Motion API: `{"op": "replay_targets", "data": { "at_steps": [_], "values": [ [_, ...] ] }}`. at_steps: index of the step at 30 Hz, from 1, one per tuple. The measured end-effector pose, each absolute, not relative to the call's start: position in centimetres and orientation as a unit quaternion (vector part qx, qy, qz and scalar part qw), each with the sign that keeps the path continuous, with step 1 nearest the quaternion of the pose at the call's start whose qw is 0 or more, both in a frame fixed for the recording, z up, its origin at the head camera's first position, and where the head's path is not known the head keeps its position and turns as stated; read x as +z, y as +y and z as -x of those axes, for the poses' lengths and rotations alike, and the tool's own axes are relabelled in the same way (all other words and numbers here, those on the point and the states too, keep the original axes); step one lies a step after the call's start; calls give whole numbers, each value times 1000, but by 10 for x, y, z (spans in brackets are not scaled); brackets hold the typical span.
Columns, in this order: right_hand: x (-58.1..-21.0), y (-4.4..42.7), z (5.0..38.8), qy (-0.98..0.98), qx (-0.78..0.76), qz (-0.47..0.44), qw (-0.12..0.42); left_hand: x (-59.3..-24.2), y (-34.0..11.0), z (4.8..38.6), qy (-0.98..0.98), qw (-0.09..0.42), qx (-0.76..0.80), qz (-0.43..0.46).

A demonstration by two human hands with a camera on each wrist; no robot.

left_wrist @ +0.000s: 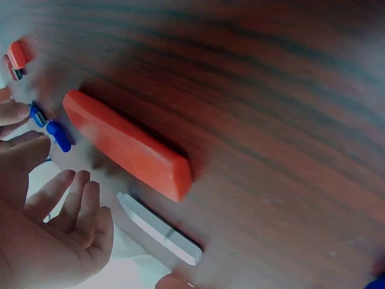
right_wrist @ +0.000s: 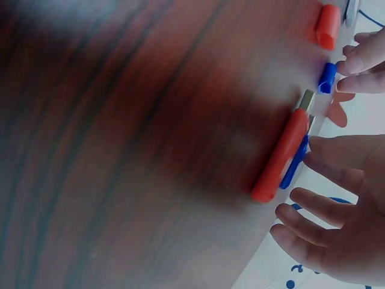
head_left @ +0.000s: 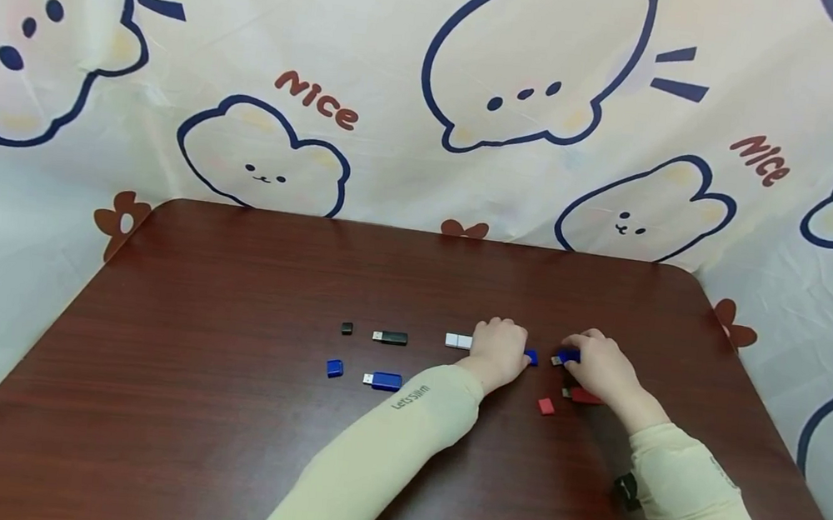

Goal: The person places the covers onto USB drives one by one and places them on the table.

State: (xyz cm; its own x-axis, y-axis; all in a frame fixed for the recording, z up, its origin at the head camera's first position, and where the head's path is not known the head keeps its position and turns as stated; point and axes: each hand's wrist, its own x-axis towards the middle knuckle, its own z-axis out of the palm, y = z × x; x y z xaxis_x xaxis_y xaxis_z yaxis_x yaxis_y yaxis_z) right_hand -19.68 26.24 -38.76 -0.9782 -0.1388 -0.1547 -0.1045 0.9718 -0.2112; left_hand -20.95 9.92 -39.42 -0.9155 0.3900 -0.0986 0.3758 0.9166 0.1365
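Note:
In the head view, my left hand (head_left: 500, 348) is low over the table, its thumb and forefinger pinching a small blue cap (head_left: 532, 357). The right wrist view shows this blue cap (right_wrist: 328, 78) at the left fingertips. My right hand (head_left: 605, 370) pinches a blue USB stick (head_left: 568, 357), its metal plug facing the cap; a gap separates them. Just nearer than the right hand lies a red USB stick (head_left: 586, 396), with its red cap (head_left: 545, 406) off to the left. Beside the left hand is a white USB stick (head_left: 458, 341), partly hidden by that hand.
Farther left lie a black USB stick (head_left: 390, 338) with its black cap (head_left: 346, 329) apart, and another blue USB stick (head_left: 382, 381) with a blue cap (head_left: 334, 368) apart. The left wrist view shows a larger-looking red piece (left_wrist: 126, 144) near the left hand. A printed cloth surrounds the brown table (head_left: 181, 438).

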Motion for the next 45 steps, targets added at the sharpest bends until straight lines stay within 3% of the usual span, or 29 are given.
{"op": "replay_targets", "data": {
  "at_steps": [14, 29, 45],
  "values": [
    [-391, 267, 198, 991, -88, 54, 86, -400, 115, 214, 978, 56, 37, -197],
    [-388, 274, 198, 981, -147, 25, 122, -402, 114, 212, 974, 52, 71, -206],
    [-378, 267, 196, 942, -314, 26, 113, -385, 75, 215, 918, 113, 354, -138]
  ]
}}
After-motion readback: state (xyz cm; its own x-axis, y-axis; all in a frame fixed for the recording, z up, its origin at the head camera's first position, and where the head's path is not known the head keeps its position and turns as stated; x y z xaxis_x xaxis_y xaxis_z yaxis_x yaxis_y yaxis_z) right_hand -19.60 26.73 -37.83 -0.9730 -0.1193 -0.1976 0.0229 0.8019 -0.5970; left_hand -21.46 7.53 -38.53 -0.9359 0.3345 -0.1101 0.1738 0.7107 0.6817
